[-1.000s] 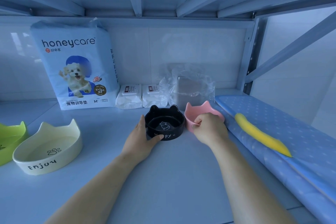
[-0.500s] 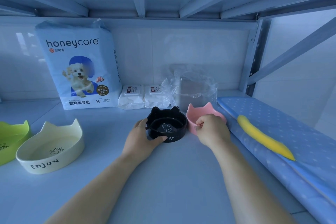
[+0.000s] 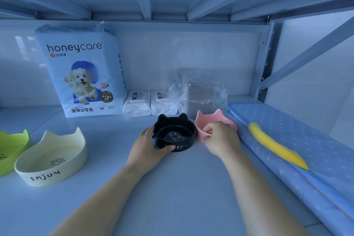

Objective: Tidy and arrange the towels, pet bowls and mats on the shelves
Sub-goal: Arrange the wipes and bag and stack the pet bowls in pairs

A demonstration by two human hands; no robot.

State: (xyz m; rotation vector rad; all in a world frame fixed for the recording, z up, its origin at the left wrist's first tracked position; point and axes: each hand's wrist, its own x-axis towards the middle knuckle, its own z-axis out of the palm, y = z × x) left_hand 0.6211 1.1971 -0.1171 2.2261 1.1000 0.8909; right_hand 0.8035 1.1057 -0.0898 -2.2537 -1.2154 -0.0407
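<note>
The black bowl point(image 3: 175, 132) and the pink bowl point(image 3: 216, 119) stand so close that they look to be touching wall to wall. Both seem to be ceramic, so a sideways shove from either hand could knock them together and chip one. The pink one is also just beside the edge of the blue mat point(image 3: 306, 140). Pushed right, it would likely ride up on that edge and tip. The crinkled plastic bag point(image 3: 199, 96) behind could snag a bowl's ear if they're slid back.

The left hand point(image 3: 147, 145) wraps the black bowl's left wall, fingers curled round the far side and thumb point(image 3: 168, 148) pressed on the near lettering. The right hand point(image 3: 220, 139) pinches the pink bowl's near rim, fingers point(image 3: 207, 130) hooked over into the inside. Its thumb I can't see. Both bowls are on the shelf point(image 3: 182, 188), middle-right, in front of the wipes packs point(image 3: 137, 104). Whether the pink one sits flat or slightly tipped, I can't tell.
</note>
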